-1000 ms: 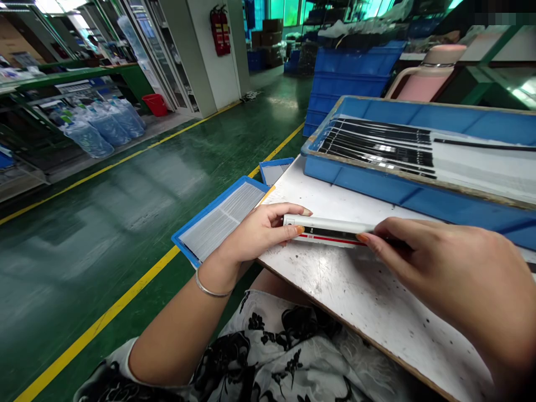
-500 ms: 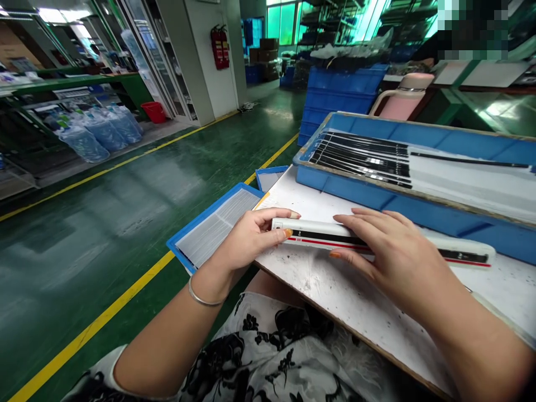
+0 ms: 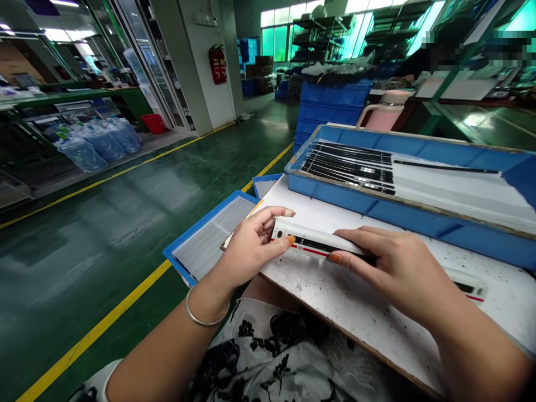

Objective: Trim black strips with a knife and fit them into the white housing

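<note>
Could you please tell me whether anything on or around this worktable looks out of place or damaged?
Only small things stand out. The blue tray of white sheets by the left hand juts past the table edge. The table top is scuffed and stained. The long white strip under the right hand looks intact.

No lettering comes through legibly here: the long white bar (image 3: 318, 241) carries a small dark mark near its left end, too small and blurred to read, and the black strips (image 3: 349, 167) show only pale, unreadable patches.
</note>
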Motion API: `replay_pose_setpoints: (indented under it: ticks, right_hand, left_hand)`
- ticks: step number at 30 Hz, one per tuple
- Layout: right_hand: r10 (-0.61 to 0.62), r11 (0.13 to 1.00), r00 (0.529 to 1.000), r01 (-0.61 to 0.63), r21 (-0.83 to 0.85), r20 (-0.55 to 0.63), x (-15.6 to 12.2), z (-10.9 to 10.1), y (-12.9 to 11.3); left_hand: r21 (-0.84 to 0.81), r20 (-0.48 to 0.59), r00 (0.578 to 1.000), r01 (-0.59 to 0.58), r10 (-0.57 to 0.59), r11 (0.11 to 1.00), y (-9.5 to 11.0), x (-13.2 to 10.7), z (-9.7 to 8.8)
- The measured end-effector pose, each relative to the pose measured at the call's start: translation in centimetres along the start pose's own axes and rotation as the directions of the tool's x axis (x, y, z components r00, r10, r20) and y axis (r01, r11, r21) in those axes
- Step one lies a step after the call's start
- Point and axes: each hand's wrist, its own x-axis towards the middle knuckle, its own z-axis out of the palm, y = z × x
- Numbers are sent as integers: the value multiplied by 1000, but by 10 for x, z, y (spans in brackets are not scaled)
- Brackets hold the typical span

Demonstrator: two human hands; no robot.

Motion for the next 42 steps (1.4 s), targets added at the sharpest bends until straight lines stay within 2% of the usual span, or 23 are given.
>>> replay_pose_setpoints:
  ticks: [4, 7, 12, 18, 23, 31, 37, 40, 42]
  right_hand:
    - [53, 999, 997, -53, 14, -57, -4, -3, 2]
    - [70, 997, 993, -68, 25, -91, -6, -5, 4]
    - [58, 998, 987, -55, 26, -151, -7, -5, 4]
    - [49, 999, 987, -46, 22, -155, -6, -3, 4]
    - [29, 1000, 985, -29, 2, -168, -5, -2, 2]
    - [-4, 1000, 976, 2, -9, -217, -6, 2, 3]
    - [-37, 999, 962, 32, -22, -272, -6, 5, 2]
    - [-65, 997, 934, 49, -55, -353, -5, 3, -6]
    - [-99, 994, 877, 62, -94, -470, -5, 0, -14]
  left_hand:
    - [-220, -165, 986, -59, 22, 974, -6, -2, 21]
    - [-349, -242, 970, -111, 25, 930, -11, -2, 36]
    - [-489, -283, 959, -169, 28, 856, -12, -2, 53]
    - [-600, -340, 940, -202, -19, 774, -14, -2, 64]
    - [-657, -334, 941, -188, -58, 730, -16, -2, 71]
    - [-806, -264, 959, -160, -104, 570, -15, 0, 80]
    - [-818, -258, 962, -167, -92, 550, -15, -2, 82]
    - [-805, -287, 955, -196, -77, 560, -15, 2, 72]
    - [-783, -364, 929, -266, -68, 562, -13, 7, 62]
